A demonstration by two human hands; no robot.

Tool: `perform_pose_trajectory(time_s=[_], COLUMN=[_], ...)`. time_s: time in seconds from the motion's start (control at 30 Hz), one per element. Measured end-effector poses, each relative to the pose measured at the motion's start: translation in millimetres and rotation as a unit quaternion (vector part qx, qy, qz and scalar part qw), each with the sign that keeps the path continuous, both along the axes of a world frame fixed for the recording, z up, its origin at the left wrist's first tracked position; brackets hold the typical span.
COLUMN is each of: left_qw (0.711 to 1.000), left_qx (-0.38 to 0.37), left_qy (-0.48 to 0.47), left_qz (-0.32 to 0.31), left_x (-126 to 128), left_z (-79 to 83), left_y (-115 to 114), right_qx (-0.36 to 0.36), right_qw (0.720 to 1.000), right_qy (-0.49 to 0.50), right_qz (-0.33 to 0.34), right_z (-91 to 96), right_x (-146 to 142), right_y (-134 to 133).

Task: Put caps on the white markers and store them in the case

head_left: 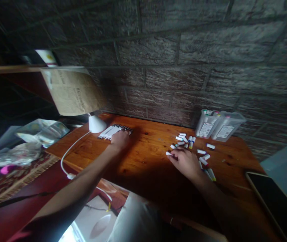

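Palm down, a person's right hand (186, 160) pinches a small white cap (168, 153) between thumb and fingertips, right of center in the frame, wrist low and forearm slanting up from the lower right. Loose white caps (180, 138) lie just beyond the fingers, with others beside the hand toward the right, strewn over the orange-brown wooden desk (146, 151). Left of center, the left arm stretches long from the lower left corner, nearly straight, to where the left hand (120, 138) rests, back upward, at the right end of a row of white markers (107, 132) laid side by side; its fingers are partly hidden, and whether they grip a marker cannot be told. A white-based lamp (96, 123) stands just beside the row, left of center; two clear plastic cases (224, 131) stand at the right of the frame, against the brick wall (158, 80).
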State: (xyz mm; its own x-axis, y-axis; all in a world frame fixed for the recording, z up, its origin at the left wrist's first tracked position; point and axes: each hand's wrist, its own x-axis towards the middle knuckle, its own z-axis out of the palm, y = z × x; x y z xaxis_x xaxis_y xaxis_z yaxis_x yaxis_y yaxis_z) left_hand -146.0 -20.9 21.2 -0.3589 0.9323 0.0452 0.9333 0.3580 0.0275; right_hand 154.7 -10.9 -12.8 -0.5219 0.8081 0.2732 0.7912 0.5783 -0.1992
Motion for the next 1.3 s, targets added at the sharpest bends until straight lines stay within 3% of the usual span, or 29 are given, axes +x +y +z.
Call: perform_pose_trajectory(time_s=[0.1, 0.2, 0.3, 0.4, 0.43, 0.5, 0.57, 0.6, 0.63, 0.8, 0.93, 1.03, 1.13, 1.23, 1.3], left_qw=[0.999, 0.989, 0.953, 0.897, 0.860, 0.706, 0.558, 0.517, 0.495, 0.465, 0.450, 0.436, 0.429, 0.443, 0.459], left_qx=[0.001, 0.001, 0.015, 0.049, 0.064, 0.103, 0.120, 0.119, 0.114, 0.105, 0.108, 0.098, 0.092, 0.088, 0.090], left_qy=[-0.046, -0.135, -0.261, -0.379, -0.445, -0.656, -0.792, -0.824, -0.842, -0.868, -0.876, -0.886, -0.889, -0.882, -0.875], left_qz=[-0.005, -0.062, -0.154, -0.222, -0.241, -0.245, -0.216, -0.200, -0.185, -0.140, -0.131, -0.123, -0.129, -0.133, -0.125], left_x=[-4.6, -1.2, 19.4, 52.7, 63.6, 80.6, 88.8, 89.7, 88.9, 78.9, 78.4, 78.9, 78.4, 78.7, 79.7], left_z=[0.3, 4.3, 13.5, 20.5, 20.6, 16.5, 7.7, 2.5, -2.6, -16.0, -14.1, -14.0, -15.8, -16.2, -15.0], left_y=[6.0, 12.6, 22.8, 36.3, 40.8, 48.7, 53.8, 55.1, 55.6, 52.9, 53.3, 54.3, 54.2, 53.3, 53.2], right_qx=[-0.024, -0.067, -0.107, -0.152, -0.168, -0.197, -0.224, -0.237, -0.250, -0.311, -0.318, -0.298, -0.256, -0.184, -0.150], right_qw=[0.999, 0.993, 0.969, 0.928, 0.912, 0.884, 0.866, 0.859, 0.853, 0.815, 0.816, 0.838, 0.879, 0.939, 0.962], right_qy=[0.024, 0.098, 0.220, 0.340, 0.375, 0.424, 0.447, 0.453, 0.459, 0.489, 0.482, 0.456, 0.402, 0.291, 0.225], right_qz=[-0.006, 0.009, 0.022, 0.003, -0.004, -0.008, -0.008, -0.011, -0.014, -0.016, -0.019, -0.027, -0.009, 0.016, 0.032], right_z=[1.0, 2.1, 3.1, 4.4, 4.9, 6.1, 7.3, 7.9, 8.5, 12.0, 11.0, 7.2, 5.7, 8.6, 10.6], right_x=[1.6, 6.4, 17.7, 29.9, 32.3, 33.1, 28.9, 25.6, 22.0, 9.6, 8.9, 10.0, 10.6, 10.1, 9.7], right_y=[2.8, 7.5, 16.7, 27.9, 30.8, 33.2, 30.5, 27.5, 23.7, 6.0, 3.3, 4.0, 4.7, 5.1, 5.8])
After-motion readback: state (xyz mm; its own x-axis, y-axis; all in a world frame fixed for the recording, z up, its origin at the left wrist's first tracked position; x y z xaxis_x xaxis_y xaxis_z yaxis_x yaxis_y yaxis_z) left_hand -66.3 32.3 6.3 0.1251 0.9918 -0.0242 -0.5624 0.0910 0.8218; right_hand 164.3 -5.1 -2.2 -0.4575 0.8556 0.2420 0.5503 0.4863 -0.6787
